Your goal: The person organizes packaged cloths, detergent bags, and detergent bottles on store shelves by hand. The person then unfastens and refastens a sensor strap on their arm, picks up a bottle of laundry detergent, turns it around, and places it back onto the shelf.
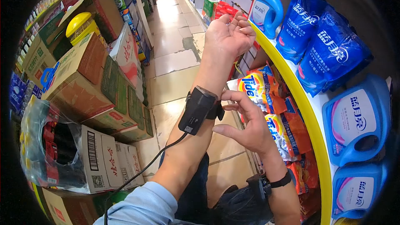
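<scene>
1. At the far left we see a plastic-wrapped pack of bottles (64, 154) beside a white carton (108, 160), with a brown carton (79, 83) behind; they are probably stacked along that side so the floor (173, 77) serves as an aisle.

2. Next comes the left forearm, its blue sleeve (141, 206) ending near the elbow, perhaps pushed up to bare the skin. A black cable (156, 156) runs from the sleeve side to a black unit (196, 114), which lies along the forearm, well below the left hand and just left of the right hand's fingers.

3. A black strap (216, 111) shows at the unit's right edge, presumably there to hold it against the arm.

4. The left hand (231, 35) is palm up, fingers loosely curled and holding nothing; we judge this turn offers the strap side to the other hand.

5. The right hand (250, 127) is half open around the strap's end, index finger above and thumb below (we cannot tell whether any fingertip pinches it).

6. Rightmost, blue detergent bottles (357, 121) stand label outward on a yellow-edged shelf (310, 112), likely so shoppers can read them.
</scene>
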### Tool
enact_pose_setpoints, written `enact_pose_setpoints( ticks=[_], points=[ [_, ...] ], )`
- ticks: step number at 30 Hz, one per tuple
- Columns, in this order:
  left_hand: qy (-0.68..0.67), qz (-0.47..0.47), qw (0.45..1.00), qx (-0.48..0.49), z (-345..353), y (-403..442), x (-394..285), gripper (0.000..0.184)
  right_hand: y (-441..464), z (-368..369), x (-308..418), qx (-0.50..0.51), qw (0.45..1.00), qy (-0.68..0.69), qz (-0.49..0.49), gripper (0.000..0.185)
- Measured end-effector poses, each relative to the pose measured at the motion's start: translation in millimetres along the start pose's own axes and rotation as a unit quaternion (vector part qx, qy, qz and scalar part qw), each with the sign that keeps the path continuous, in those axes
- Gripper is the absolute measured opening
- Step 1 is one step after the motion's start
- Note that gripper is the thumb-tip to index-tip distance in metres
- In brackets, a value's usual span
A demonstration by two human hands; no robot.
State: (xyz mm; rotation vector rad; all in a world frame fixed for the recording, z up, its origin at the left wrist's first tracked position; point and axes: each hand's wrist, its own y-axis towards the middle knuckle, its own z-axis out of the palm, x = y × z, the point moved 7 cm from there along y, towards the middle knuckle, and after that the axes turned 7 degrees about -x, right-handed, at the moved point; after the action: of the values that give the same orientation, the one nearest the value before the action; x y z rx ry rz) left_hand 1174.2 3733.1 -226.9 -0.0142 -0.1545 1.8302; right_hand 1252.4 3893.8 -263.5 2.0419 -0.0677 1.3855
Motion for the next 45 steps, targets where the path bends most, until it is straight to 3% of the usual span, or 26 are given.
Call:
enact_pose_setpoints(
  ticks=[8, 15, 18, 20, 21, 23, 24, 27, 28, 30, 34, 38, 40, 45],
  points=[
    [-0.044, -0.011, 0.999, 0.014, 10.9, -8.2, 15.9, 0.048, 2.7, -5.5, -11.6, 0.035, 0.999, 0.007, 0.033, 0.058],
    [-0.033, -0.013, 0.999, 0.011, 6.0, 1.2, 26.3, 0.044, -4.4, 4.9, -29.6, 0.093, 0.991, 0.027, 0.092, 0.047],
    [-0.012, -0.027, 0.997, 0.076, 12.8, -1.3, 27.9, 0.048, -12.4, 13.3, -21.0, 0.079, 0.992, 0.016, 0.1, 0.046],
    [0.094, 0.115, 0.986, 0.07, 13.7, -6.0, 10.7, 0.048, -12.1, 13.5, -7.2, 0.069, 0.995, -0.05, 0.057, 0.045],
    [0.095, 0.12, 0.986, 0.07, 16.2, -6.5, 10.7, 0.048, -11.3, 15.4, -8.2, 0.072, 0.995, -0.047, 0.054, 0.045],
    [0.312, 0.359, 0.88, -0.007, 20.6, -15.7, -10.0, 0.043, -9.7, 12.2, -13.7, 0.029, 0.997, 0.003, 0.072, 0.043],
    [0.363, 0.409, 0.837, -0.02, 20.5, -15.0, -15.9, 0.044, -7.6, 9.4, -11.6, 0.037, 0.996, -0.012, 0.078, 0.04],
    [0.396, 0.453, 0.798, -0.047, 15.0, -12.2, -24.9, 0.047, -10.7, 13.0, -33.5, 0.005, 0.988, 0.057, 0.146, 0.037],
    [0.395, 0.452, 0.798, -0.047, 13.6, -9.6, -28.4, 0.047, -12.9, 15.4, -32.5, 0.013, 0.986, 0.07, 0.148, 0.038],
    [0.241, 0.296, 0.921, -0.08, -6.2, 2.4, -26.0, 0.046, -13.6, 19.0, -27.9, 0.002, 0.985, 0.083, 0.154, 0.038],
    [0.257, 0.318, 0.911, -0.055, 3.4, -5.7, -32.3, 0.046, -10.0, 20.7, -29.0, -0.024, 0.98, 0.139, 0.142, 0.032],
    [0.158, 0.208, 0.965, -0.003, -0.2, 2.3, -29.5, 0.045, -14.6, 13.2, -25.2, -0.041, 0.968, 0.123, 0.213, 0.022],
    [0.121, 0.158, 0.98, 0.006, -2.1, 3.9, -23.9, 0.044, -14.0, 15.6, -24.6, 0.023, 0.978, 0.033, 0.203, 0.025],
    [0.06, 0.086, 0.994, 0.026, 2.3, 1.0, -11.1, 0.045, -7.1, 11.1, -14.1, 0.013, 0.992, 0.004, 0.128, 0.03]
  ],
)
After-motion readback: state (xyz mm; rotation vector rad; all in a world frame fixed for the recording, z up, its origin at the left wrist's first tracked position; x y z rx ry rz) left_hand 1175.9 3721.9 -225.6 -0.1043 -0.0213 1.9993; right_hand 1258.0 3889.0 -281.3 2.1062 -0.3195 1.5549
